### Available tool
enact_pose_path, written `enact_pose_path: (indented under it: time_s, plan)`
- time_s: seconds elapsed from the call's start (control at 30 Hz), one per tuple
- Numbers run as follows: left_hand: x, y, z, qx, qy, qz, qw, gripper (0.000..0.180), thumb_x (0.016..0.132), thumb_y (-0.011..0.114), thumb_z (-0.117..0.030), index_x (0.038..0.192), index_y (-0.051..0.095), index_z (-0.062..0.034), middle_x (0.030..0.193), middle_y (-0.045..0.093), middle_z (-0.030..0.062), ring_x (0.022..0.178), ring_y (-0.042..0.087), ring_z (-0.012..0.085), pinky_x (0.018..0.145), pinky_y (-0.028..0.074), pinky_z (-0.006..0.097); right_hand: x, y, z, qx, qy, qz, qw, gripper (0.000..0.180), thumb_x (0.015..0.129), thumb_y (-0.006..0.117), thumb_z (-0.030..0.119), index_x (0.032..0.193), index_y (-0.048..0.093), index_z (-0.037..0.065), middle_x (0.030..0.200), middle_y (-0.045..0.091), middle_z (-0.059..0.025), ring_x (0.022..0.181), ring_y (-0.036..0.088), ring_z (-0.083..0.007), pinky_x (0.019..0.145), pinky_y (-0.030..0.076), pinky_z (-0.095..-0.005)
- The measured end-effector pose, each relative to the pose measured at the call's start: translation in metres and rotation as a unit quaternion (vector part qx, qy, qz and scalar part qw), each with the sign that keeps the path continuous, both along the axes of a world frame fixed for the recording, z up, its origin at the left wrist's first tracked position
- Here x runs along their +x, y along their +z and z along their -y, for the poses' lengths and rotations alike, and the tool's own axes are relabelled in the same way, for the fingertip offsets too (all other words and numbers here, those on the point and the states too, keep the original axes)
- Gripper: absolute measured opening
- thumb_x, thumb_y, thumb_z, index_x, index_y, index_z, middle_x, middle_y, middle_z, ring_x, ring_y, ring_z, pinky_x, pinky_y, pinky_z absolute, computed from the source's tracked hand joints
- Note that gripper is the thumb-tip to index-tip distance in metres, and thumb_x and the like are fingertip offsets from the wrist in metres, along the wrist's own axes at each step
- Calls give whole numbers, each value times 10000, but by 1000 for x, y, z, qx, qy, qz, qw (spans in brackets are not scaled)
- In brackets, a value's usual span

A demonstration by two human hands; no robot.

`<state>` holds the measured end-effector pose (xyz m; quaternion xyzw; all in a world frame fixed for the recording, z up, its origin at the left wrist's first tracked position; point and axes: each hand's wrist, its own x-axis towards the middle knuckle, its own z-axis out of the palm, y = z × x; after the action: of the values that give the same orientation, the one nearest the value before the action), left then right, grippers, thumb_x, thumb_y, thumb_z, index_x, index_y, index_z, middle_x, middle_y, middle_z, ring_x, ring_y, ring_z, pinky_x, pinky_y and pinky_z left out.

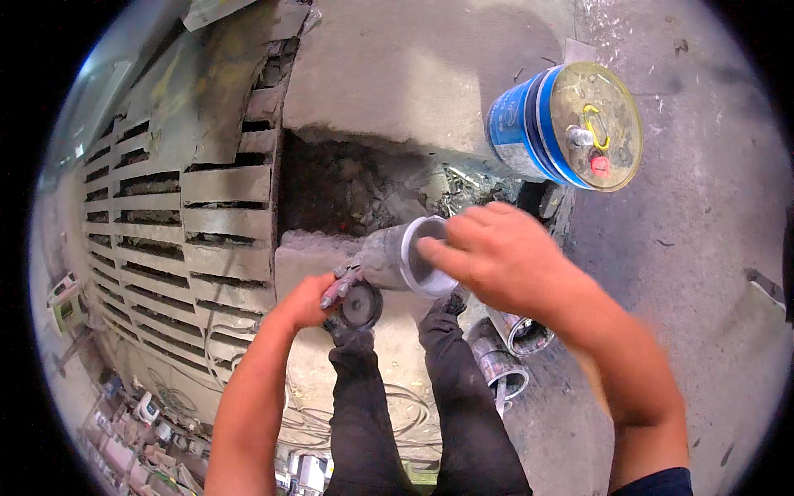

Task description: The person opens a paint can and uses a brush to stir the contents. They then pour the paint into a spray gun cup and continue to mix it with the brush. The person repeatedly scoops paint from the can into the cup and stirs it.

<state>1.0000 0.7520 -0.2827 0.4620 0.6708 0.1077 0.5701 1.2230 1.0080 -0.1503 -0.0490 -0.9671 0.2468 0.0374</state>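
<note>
My left hand is closed around a pinkish, paint-stained tool that looks like a spray gun. Just right of it is a grey cup with a whitish rim, tilted with its mouth toward my right hand; how it joins the tool is hard to see. My right hand is closed, its fingers curled at the cup's mouth and one finger reaching over the rim. Whatever those fingers may hold is hidden. A dark round disc, like a lid, shows below the tool, above my foot.
A blue pail with a dirty lid stands far right; a yellow loop lies on the lid. Two stained cans lie by my right leg. Ahead is a rubble-filled pit with broken edges. Slotted slabs are left; cables lie near my legs.
</note>
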Motion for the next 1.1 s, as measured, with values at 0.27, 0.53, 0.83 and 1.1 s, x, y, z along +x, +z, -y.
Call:
enact_pose_path:
  time_s: [0.27,0.53,0.83,1.1]
  plan:
    - [3,-13,7,67,33,-81,994,301,729,592,-29,1025,580,-78,940,630,202,914,559,445,758,459,477,19,7,17,-104,-19,145,984,207,758,589,146,957,603,90,697,547,-66,688,610,-268,598,480,-405]
    - [9,-24,9,165,73,-147,973,323,704,580,-2,1012,579,-96,895,608,174,873,542,416,737,432,472,70,49,26,-62,-46,161,984,318,750,610,130,1065,613,87,668,498,-42,596,542,-220,486,403,-362]
    - [12,-29,9,211,87,-208,951,255,697,584,8,938,548,-69,847,557,159,830,517,391,713,416,463,79,37,32,-90,-155,115,977,298,752,648,140,1049,635,107,628,445,-42,563,506,-239,475,394,-387]
    - [12,-28,8,232,93,-212,945,270,672,595,2,928,547,-70,839,544,148,822,509,389,709,410,460,76,31,24,-76,-180,111,975,269,769,680,128,1035,645,100,627,492,-52,542,520,-250,456,402,-374]
